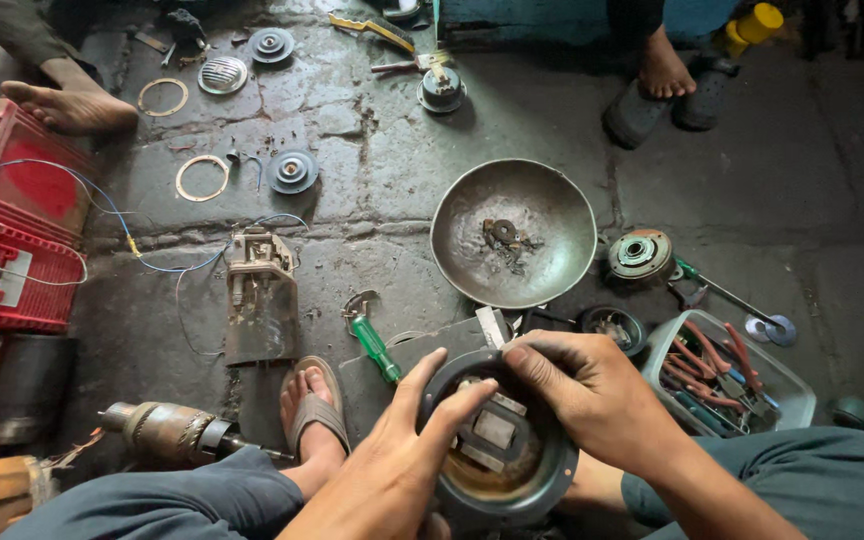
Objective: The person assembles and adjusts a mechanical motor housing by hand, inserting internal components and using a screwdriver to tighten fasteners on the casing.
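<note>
Low in the head view, both my hands hold a round dark metal housing with a rusty inside and a square metal block at its centre. My left hand grips its left rim, with the fingers reaching over the block. Over the top right rim curls my right hand, its fingertips pressing on the edge. A green-handled screwdriver lies just left of the housing. My sandalled foot rests on the floor beside it.
A dented metal bowl holding small parts sits beyond my hands. At right is a plastic tray of pliers and a round rotor part. Rings, discs, a wired device and red crates lie left. Other people's bare feet are at the top.
</note>
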